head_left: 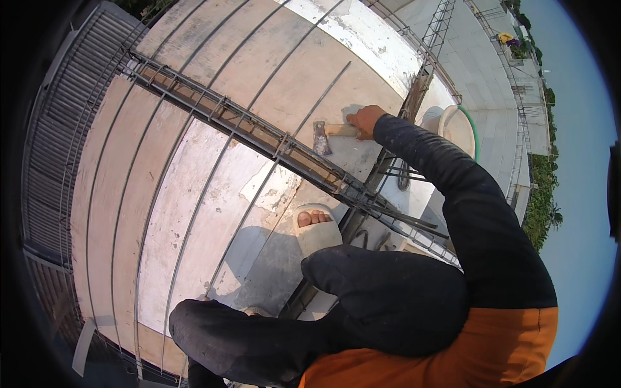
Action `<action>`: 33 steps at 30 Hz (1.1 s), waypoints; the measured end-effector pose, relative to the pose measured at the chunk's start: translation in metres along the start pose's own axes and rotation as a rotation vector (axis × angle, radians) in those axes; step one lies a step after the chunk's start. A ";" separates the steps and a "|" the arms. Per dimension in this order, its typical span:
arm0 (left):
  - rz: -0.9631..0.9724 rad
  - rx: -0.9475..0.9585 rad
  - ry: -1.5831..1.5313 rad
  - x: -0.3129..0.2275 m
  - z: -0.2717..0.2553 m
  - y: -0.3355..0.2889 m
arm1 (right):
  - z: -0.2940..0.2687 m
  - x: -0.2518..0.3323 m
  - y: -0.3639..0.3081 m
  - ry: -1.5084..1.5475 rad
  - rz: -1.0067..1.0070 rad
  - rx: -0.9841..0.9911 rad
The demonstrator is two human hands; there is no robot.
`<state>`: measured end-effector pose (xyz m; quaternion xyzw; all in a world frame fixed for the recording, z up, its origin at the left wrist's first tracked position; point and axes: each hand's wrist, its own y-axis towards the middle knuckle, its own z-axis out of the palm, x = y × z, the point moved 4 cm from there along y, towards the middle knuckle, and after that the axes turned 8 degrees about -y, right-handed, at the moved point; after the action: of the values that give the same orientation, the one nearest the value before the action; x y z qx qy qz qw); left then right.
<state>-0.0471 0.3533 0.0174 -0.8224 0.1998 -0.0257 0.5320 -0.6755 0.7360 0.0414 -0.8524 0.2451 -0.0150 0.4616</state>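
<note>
At 1 o'clock, the right hand (367, 121) clasped a grey-metal, wooden-handled hatchet (332, 131) endwise, probably for leverage; I couldn't tell the left hand's state.

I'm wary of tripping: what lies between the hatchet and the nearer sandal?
A steel rebar cage crosses between the hatchet and sandal in the head view.

Hatchet (321, 138) with grey, rust-mottled head and pale tan handle, black sleeve (456, 165) on orange top (511, 343), charcoal trousers (394, 297), cream sandal (319, 238), plain tan board (336, 48), white panel (194, 161) blotched with beige, grey ridge-striped roof (77, 84), blue sky (585, 129).
</note>
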 end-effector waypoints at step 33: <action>0.011 -0.188 -0.091 0.021 0.009 0.001 | -0.019 -0.052 0.100 0.915 0.413 -0.160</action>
<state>-0.0260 0.3538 0.0092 -0.8678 0.1817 0.0334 0.4613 -0.7663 0.6981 -0.0169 -0.7248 0.5862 -0.2766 0.2336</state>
